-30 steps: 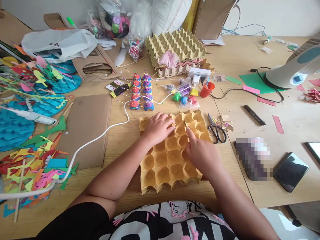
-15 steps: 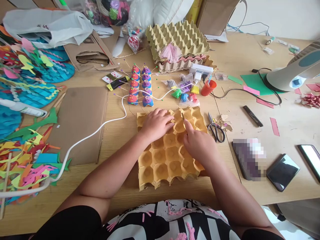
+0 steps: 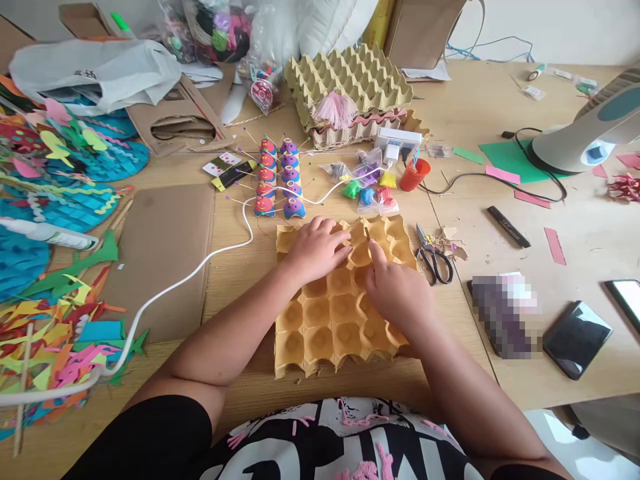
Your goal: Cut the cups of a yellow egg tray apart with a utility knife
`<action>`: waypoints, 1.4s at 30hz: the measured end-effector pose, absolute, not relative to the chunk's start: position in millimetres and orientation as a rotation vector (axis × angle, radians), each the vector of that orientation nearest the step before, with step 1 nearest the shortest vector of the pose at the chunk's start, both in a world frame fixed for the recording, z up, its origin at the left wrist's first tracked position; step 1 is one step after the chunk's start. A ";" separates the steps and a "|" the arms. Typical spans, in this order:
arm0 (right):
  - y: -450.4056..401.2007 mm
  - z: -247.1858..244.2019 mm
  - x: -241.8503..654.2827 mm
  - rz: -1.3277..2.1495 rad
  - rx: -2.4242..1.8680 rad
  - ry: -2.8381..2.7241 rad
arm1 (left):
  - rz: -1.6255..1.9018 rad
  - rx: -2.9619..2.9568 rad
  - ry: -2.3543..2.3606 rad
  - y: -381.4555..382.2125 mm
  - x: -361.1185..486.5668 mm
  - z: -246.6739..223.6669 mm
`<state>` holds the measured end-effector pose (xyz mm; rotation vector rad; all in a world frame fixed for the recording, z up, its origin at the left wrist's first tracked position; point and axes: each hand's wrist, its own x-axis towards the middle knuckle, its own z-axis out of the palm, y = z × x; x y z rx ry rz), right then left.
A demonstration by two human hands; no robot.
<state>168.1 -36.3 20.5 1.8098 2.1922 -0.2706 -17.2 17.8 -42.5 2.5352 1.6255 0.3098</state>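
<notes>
A yellow-brown cardboard egg tray (image 3: pixel 320 343) lies in front of me with its cups facing up. My left hand (image 3: pixel 320 248) rests across its far left part, palm down and fingers stretched out. On the right side, my right hand (image 3: pixel 397 287) is closed around a craft knife (image 3: pixel 367 233). Only the thin dark blade shows beyond my forefinger, touching the tray's far part; the handle is hidden in my fist. Scissors with black handles (image 3: pixel 435 257) lie just right of the tray, beside torn cardboard scraps (image 3: pixel 453 243).
Red and purple egg-cup caterpillars (image 3: pixel 293 180) stand beyond the tray, near bagged coloured clay (image 3: pixel 367 193) and a red cup (image 3: pixel 414 175). A white cable (image 3: pixel 200 257) crosses the table. Stacked egg trays (image 3: pixel 350 80) stand behind. Phones (image 3: pixel 577 340) lie at right, cardboard (image 3: pixel 160 260) at left.
The camera view has shifted slightly. Both hands keep nearly the same places on the egg tray, and the knife blade stays at the same far part.
</notes>
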 end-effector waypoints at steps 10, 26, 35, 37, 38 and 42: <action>-51.6 29.3 171.6 -0.286 1.750 2.144 | 0.353 2.521 1.641 18.6 -17.4 -45.4; -43.6 30.4 168.5 -0.317 1.748 2.135 | 0.361 2.501 1.641 20.1 -18.5 -45.4; -51.3 32.8 170.1 -0.333 1.735 2.134 | 0.343 2.506 1.647 20.2 -17.3 -44.7; -51.4 32.1 168.4 -0.318 1.746 2.136 | 0.324 2.516 1.643 20.1 -17.3 -44.5; -49.3 31.5 166.9 -0.313 1.756 2.137 | 0.319 2.519 1.640 20.2 -17.4 -44.7; -36.8 29.3 161.8 -0.305 1.779 2.142 | 0.322 2.506 1.634 20.4 -18.0 -45.9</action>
